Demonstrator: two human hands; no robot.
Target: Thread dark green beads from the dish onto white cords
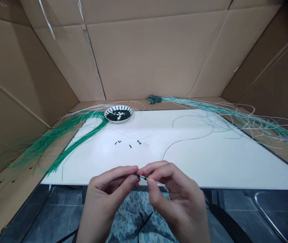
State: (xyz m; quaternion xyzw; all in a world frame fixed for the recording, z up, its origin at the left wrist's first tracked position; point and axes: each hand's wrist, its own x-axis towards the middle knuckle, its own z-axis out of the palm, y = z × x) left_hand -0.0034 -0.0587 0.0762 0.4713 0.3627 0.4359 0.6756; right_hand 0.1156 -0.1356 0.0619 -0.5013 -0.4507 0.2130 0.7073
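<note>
Just over the table's front edge, my left hand [108, 194] pinches a small dark bead [138, 176] between thumb and forefinger. My right hand [178, 195] is close by on the right, its thumb and forefinger closed on a thin pale cord [142, 177]. The cord spans the small gap between the two sets of fingertips, and another dark speck shows at the right fingertips. A pale loop of cord [163, 185] comes out below the right fingers. A thin green strand [170, 145] runs from behind the right hand across the tabletop.
Several small dark beads [130, 146] lie on the white table [210, 162]. A striped dish [108, 118] of dark beads stands at the back. Green cords [78, 143] spread left; a bundle of beaded cords [197, 102] stretches right. Cardboard walls [154, 57] enclose the table.
</note>
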